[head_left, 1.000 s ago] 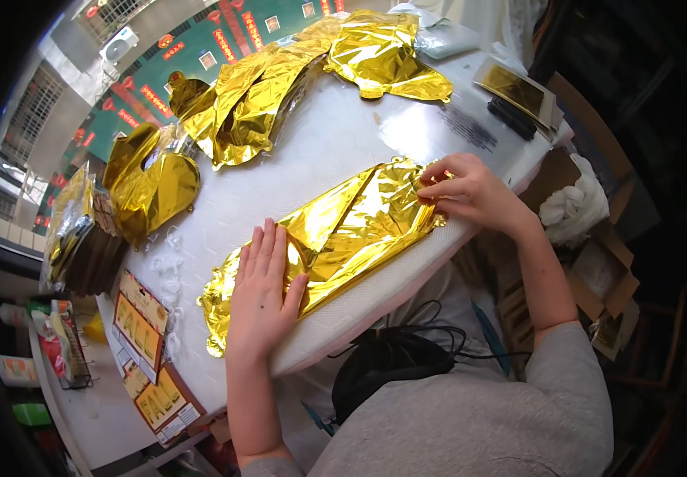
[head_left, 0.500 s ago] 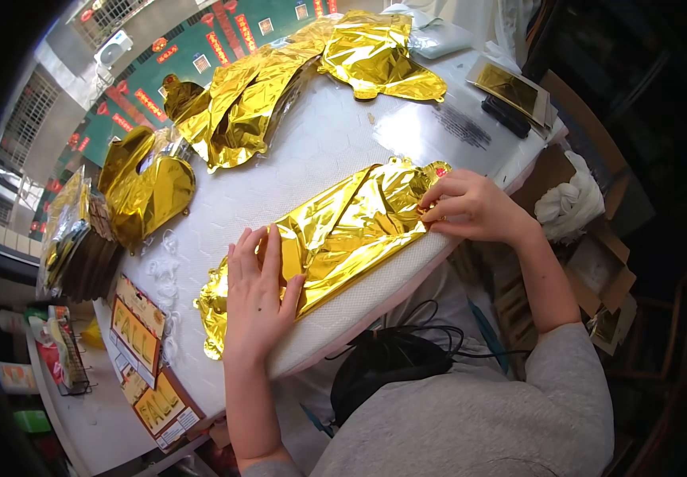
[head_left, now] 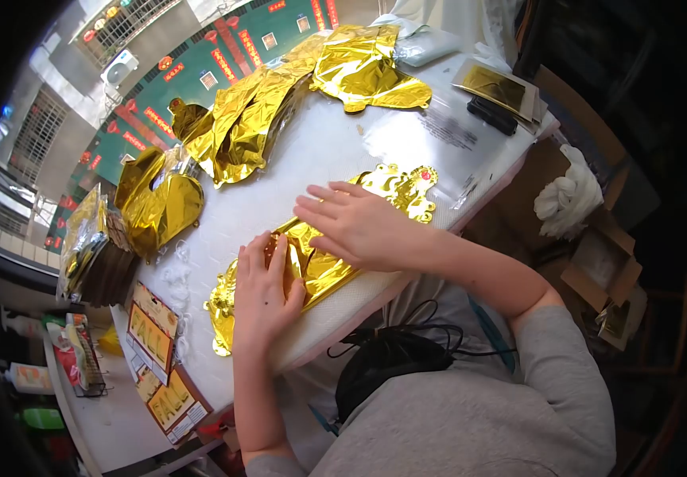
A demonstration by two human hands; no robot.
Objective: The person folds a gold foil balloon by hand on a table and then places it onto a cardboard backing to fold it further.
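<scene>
A flat gold foil balloon (head_left: 324,274), folded into a long strip, lies along the near edge of the padded white table. My left hand (head_left: 266,294) presses down on its left part with the fingers spread. Over the middle of the strip lies my right hand (head_left: 355,226), palm down with fingers stretched out. Its forearm crosses the strip's near side. The crinkled ends of the foil show beyond both hands, with a small red mark at the right end. What lies under the palms is hidden.
More gold foil balloons (head_left: 240,131) lie along the table's far side. A stack of packages (head_left: 93,254) stands at the left, near printed FALL cards (head_left: 153,330). A black object (head_left: 492,115) lies at the far right. Cardboard boxes (head_left: 602,266) sit beside the table.
My right hand has moved left from the strip's right end onto its middle and flattened out. My left hand stays on the left part. The view has shifted slightly.
</scene>
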